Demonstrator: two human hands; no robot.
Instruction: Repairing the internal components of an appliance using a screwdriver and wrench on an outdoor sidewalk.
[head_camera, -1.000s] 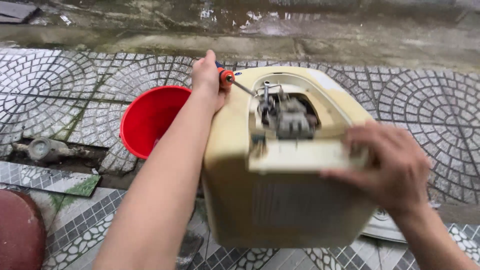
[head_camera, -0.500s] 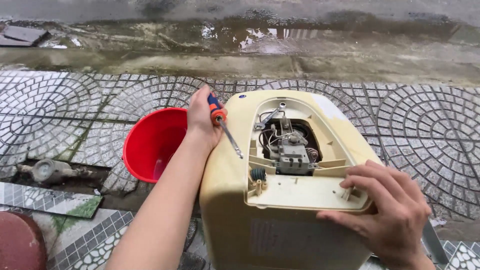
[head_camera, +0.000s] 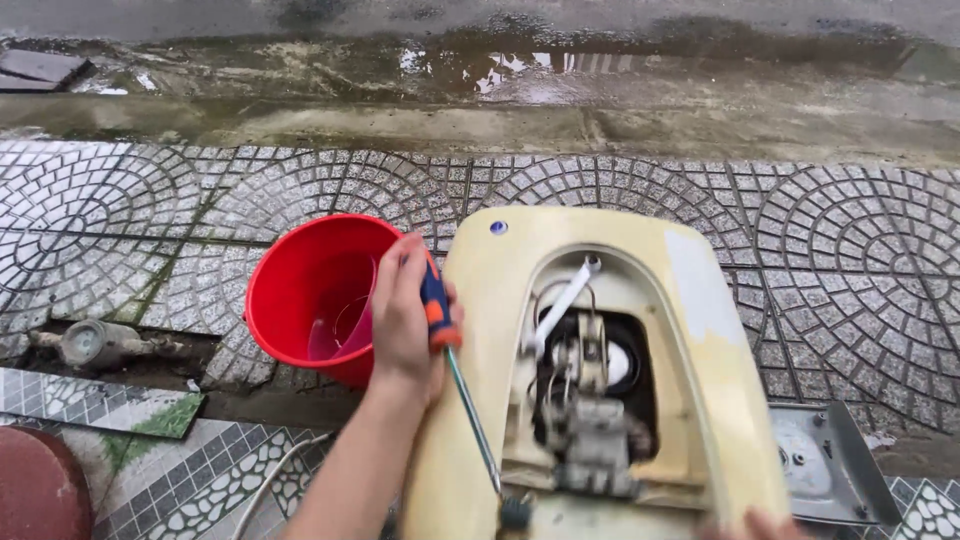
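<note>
Since the earlier frames the cream-coloured appliance housing (head_camera: 590, 400) has tipped nearer to the camera and now fills the lower middle of the view, and the screwdriver (head_camera: 455, 370) has turned from pointing across the top of the opening to pointing down along its left edge. The left hand (head_camera: 405, 320) is closed in a fist around the screwdriver's blue and orange handle; the metal shaft runs down to a small dark fitting (head_camera: 515, 510) at the lower left of the opening, where the tip appears to touch. Inside the opening sit a grey mechanism (head_camera: 590, 440) with wiring and a white lever (head_camera: 562, 300) leaning toward the upper right. Only the fingertips of the right hand (head_camera: 765, 525) show at the bottom edge, against the housing's lower right rim; whether they grip cannot be told. A red bucket (head_camera: 315, 295) stands just behind the left hand on the patterned paving (head_camera: 150, 220). A grey metal plate (head_camera: 825, 470) lies right of the housing. Wet concrete (head_camera: 500, 90) runs across the top.
</note>
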